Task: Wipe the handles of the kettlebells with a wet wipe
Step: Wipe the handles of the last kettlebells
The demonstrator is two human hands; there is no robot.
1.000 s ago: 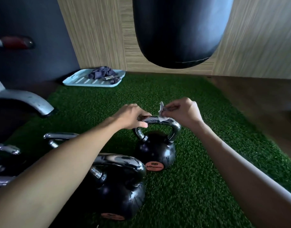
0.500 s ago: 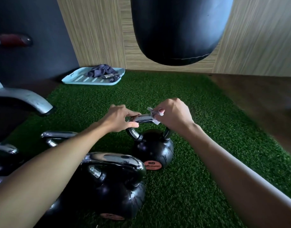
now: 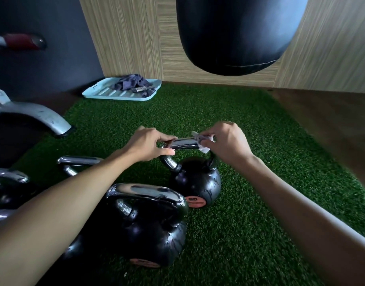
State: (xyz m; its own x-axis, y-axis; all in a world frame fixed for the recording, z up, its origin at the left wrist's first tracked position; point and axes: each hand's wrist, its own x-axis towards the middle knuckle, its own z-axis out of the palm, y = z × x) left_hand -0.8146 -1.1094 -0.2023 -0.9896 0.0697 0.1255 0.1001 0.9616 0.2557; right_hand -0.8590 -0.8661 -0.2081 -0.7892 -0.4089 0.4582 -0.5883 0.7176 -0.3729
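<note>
Pinching handle point(image 3: 185, 141): left hand point(image 3: 149, 144) bare, right hand point(image 3: 229, 141) through wipe point(image 3: 205, 149); open turf point(image 3: 260, 203) rightward.

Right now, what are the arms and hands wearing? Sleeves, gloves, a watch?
Nothing worn that shows. The left hand and right hand are bare: no gloves, and no rings or watch visible. The left forearm and right forearm are bare to the frame edge, with no sleeves, straps or markings in view.

Both arms reach forward; left hand point(image 3: 148, 144) and right hand point(image 3: 229, 143) pinch, fingers point(image 3: 167, 151) curled.
</note>
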